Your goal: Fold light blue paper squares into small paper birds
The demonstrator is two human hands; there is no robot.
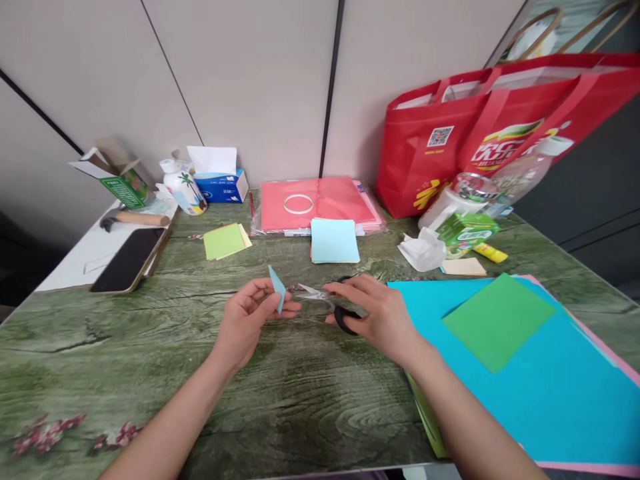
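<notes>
Between thumb and fingers, my left hand (250, 312) pinches a small folded piece of light blue paper (277, 291), held upright above the table. My right hand (377, 310) has its fingers in the black handles of a pair of scissors (315, 294). The blades are parted and point left toward the folded paper, with a small gap between them. Behind both hands lies a stack of light blue paper squares (335, 241). Green and yellow paper squares (225, 241) rest further left.
Large blue sheets (465, 380) with a green square (500, 321) on top cover the right side. A red bag (425, 153), crumpled tissue (424, 250) and green box (467, 229) stand behind. At left are a phone (129, 259), hammer (135, 218) and bottle (184, 190). Pink paper (325, 200) lies by the wall.
</notes>
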